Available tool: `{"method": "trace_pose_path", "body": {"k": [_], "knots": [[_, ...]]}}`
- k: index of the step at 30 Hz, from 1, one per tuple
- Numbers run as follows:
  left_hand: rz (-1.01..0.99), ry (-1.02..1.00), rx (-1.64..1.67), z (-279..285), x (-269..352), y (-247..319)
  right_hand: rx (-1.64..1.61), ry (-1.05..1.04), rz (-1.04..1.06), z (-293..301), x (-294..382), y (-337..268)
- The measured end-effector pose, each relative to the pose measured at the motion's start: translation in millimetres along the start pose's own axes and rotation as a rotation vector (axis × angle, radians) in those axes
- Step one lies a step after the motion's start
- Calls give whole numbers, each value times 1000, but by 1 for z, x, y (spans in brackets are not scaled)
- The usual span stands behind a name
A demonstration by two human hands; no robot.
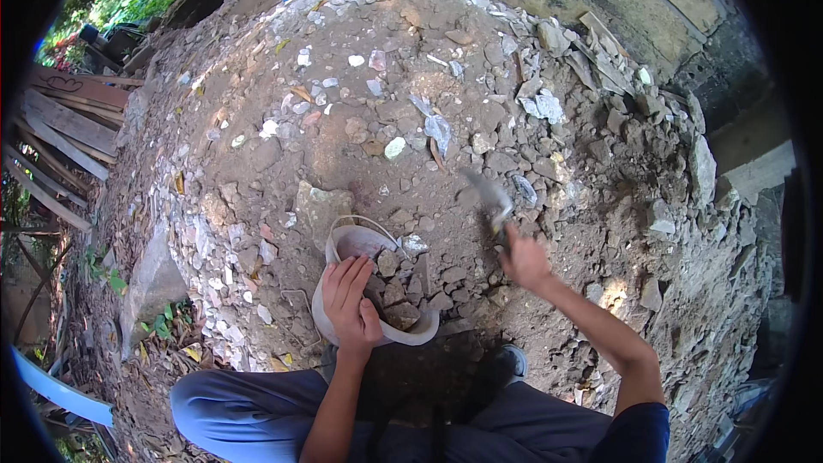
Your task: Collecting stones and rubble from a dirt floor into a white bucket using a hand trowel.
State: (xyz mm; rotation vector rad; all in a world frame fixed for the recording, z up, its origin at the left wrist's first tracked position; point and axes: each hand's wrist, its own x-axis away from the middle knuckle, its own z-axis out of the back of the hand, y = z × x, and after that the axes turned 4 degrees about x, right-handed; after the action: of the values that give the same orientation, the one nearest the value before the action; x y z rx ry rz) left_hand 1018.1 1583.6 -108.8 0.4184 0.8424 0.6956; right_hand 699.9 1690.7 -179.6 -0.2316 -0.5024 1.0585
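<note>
My right hand (528, 262) grips the handle of a trowel (492, 196), whose blurred metal blade points up and left over the loose soil and rubble. My left hand (350, 296) rests on the side of a worn, pale bucket (421, 329) between my knees, fingers together over its rim. The bucket is tilted, with its mouth towards the rubble and its thin handle standing up at the far side. Broken stones (395, 292) lie inside it and spill out at its right edge. Whether my left fingers grip the rim cannot be told.
A large stone (318, 206) stands just beyond the bucket. Rubble and white stone chips cover the sloping ground. A block wall (630, 6) runs along the upper right. Wooden planks (71, 119) are stacked at the left, above a large rock (154, 283) and a light-blue strip (61, 392).
</note>
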Motion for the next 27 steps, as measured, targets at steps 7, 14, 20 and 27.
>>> {"method": "trace_pose_path", "body": {"k": [7,14,20,27], "knots": [[11,14,13,-1,-2,3,39,-139,289,-29,76,-59],[4,13,3,1,-2,2,-17,-204,291,16,63,-50],[3,22,7,-2,-2,3,35,-59,-9,16,30,14],[10,18,10,-3,-2,3,75,-120,110,-30,63,-22]]}}
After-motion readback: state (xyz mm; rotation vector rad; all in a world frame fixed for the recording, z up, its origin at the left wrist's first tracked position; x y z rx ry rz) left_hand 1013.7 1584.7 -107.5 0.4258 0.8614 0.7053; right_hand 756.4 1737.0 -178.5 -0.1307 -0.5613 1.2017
